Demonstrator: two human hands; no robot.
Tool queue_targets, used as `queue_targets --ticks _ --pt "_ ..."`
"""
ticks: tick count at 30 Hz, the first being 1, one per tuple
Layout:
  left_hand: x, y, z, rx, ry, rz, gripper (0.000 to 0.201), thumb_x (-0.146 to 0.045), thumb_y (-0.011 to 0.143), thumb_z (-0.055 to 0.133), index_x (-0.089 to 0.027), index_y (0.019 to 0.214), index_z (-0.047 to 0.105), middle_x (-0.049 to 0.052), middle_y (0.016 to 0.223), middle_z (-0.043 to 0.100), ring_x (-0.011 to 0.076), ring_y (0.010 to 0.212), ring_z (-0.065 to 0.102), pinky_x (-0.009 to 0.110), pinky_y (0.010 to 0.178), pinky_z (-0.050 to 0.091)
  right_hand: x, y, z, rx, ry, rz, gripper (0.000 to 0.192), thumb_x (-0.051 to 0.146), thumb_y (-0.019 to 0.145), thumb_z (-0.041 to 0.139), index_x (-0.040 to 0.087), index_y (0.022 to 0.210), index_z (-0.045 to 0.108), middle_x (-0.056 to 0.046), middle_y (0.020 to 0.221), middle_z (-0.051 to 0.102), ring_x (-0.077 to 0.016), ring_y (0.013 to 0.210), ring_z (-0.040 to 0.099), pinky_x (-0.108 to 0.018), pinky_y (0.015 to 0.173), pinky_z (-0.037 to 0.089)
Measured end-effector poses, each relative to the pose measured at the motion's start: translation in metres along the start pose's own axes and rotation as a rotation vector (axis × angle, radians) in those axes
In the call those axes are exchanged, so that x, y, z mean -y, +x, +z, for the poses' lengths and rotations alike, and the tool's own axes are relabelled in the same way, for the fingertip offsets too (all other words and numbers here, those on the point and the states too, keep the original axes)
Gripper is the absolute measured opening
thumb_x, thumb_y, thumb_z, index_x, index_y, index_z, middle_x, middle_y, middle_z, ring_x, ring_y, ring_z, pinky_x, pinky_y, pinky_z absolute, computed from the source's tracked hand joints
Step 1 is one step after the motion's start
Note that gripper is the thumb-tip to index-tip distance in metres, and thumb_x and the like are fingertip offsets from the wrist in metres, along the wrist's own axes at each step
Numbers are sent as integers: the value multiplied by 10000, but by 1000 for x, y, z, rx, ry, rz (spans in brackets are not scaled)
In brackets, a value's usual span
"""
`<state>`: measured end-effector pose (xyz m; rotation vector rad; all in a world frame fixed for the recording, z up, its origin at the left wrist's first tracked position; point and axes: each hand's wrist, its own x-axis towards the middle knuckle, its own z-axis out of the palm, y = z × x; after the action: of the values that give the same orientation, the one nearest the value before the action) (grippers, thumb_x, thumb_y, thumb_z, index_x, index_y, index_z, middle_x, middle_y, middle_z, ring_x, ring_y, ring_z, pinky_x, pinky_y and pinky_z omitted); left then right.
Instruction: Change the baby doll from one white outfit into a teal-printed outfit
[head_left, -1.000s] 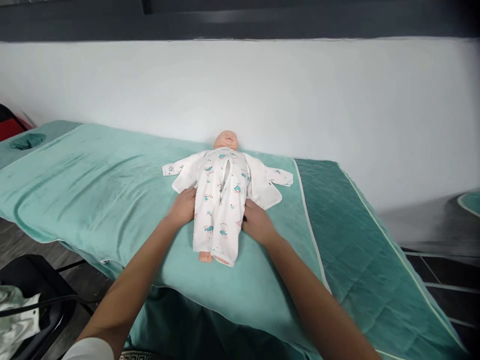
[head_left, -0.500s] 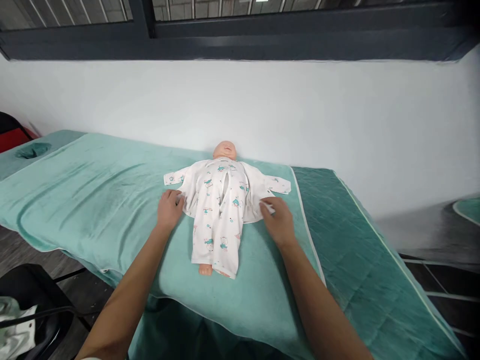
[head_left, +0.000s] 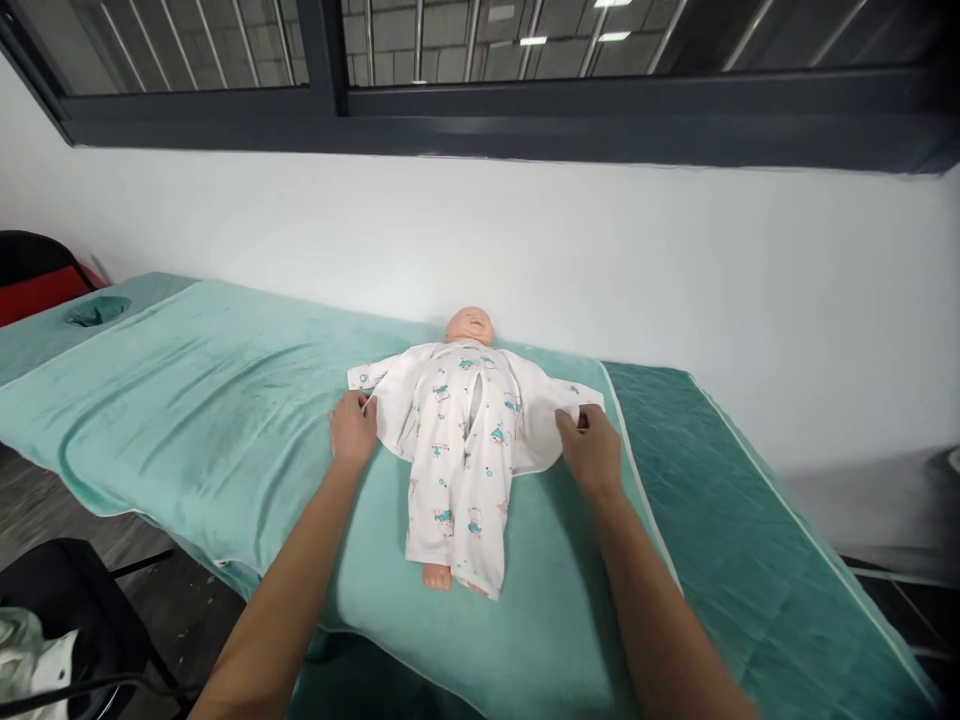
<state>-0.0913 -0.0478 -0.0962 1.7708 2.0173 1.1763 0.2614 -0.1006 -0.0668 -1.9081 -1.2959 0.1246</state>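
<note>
A baby doll (head_left: 469, 326) lies on its back on a light green towel (head_left: 187, 400), dressed in a white printed romper (head_left: 457, 460) with one bare foot (head_left: 436, 576) showing. A white printed garment (head_left: 540, 420) is spread open under it, sleeves out to both sides. My left hand (head_left: 351, 428) rests at the garment's left sleeve, fingers on the cloth edge. My right hand (head_left: 592, 448) pinches the right sleeve end near the towel's edge.
The towel covers a massage table (head_left: 720, 520) with a darker green quilted cover at the right. A white wall and dark window frame (head_left: 480, 120) stand behind. A black chair (head_left: 67, 600) with pale cloth sits low left; a red and black object (head_left: 37, 285) is far left.
Both hands moved outward and up from the doll's hips to the ends of the spread garment's sleeves. The view tilted up, showing the window.
</note>
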Motion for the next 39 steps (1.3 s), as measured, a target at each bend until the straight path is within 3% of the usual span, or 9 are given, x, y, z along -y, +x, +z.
queue_targets --ticks 3,7,12,16,19,23,30,34,39 --pt "0 -4 -1 33 -404 -13 205 -420 926 500 -228 874 450 89 1125 691 230 1073 645 378 918 480 44 -21 -7 70 124 -409 162 368 934 489 230 866 539 -34 849 601 -189 763 539 -324 726 437" --pt "-14 -6 1 117 -723 -9 252 -440 907 544 -221 860 428 95 1197 676 216 1189 612 362 986 464 83 -42 -22 534 26 -816 163 251 948 493 240 787 520 -24 850 615 -202 808 574 -352 756 442" --pt "-71 -6 -7 199 -843 13 251 -447 959 458 -235 857 370 62 1200 665 207 1237 594 357 1002 467 80 -23 -30 535 290 -533 235 380 964 512 228 793 564 -2 780 616 -160 708 548 -301 666 428" --pt "-120 -18 -27 563 -600 309 245 -456 969 476 -235 875 431 62 1264 656 225 1235 586 373 1022 449 72 12 -7 241 360 -104 317 493 898 547 201 807 633 -22 778 664 -176 734 582 -307 712 434" --pt "-134 -22 -35 692 -404 474 287 -455 975 462 -220 818 510 72 1301 654 258 1243 570 394 1046 412 73 32 20 192 351 67 384 573 848 561 198 843 644 -41 828 691 -196 766 605 -321 731 435" --pt "-130 -1 -21 622 -526 311 345 -456 1007 378 -221 909 611 46 1098 727 206 1020 647 335 907 472 79 49 45 166 289 145 428 634 795 592 215 877 605 -47 903 696 -205 812 615 -321 743 435" --pt "-146 72 52 244 -498 184 121 -239 894 569 -186 897 679 56 978 707 183 917 629 305 846 469 94 86 64 214 224 126 243 437 751 633 207 818 596 -43 861 689 -213 822 613 -331 763 424" --pt "-150 90 79 322 -424 182 115 -233 862 602 -176 796 676 53 900 683 178 844 605 323 840 459 104 89 71 177 362 31 170 364 758 602 201 805 606 -13 780 664 -176 724 580 -309 702 412" --pt "-142 87 81 388 -522 192 81 -243 856 619 -179 808 633 11 802 652 140 730 567 281 725 439 106 86 77 211 579 111 239 414 738 668 188 807 631 2 745 652 -152 684 557 -295 671 404"
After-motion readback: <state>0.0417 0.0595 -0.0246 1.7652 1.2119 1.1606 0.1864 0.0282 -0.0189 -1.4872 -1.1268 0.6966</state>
